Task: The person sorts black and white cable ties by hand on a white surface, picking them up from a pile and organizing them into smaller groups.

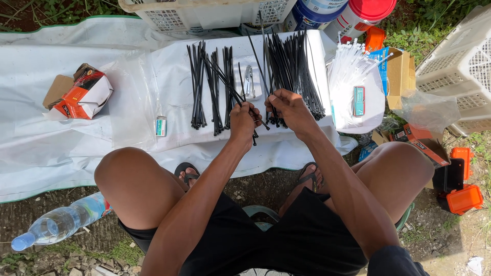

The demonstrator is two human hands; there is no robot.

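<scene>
between the knees, the left hand (242, 120) grasps black cable ties (232, 92) while the right hand (287, 106) pinches more from the pile (291, 71) just beyond it, sorted rows (210, 89) lying ahead on the white sheet (128, 92).

The white plastic lattice basket (204, 13) beyond the white plastic sheet (61, 148) is cut off by the top edge, as are the blue paint can (312, 13) and red-lidded can (365, 13) beside it. The hands (243, 120) hide the near ends of the black cable ties (245, 102) they grasp.
</scene>
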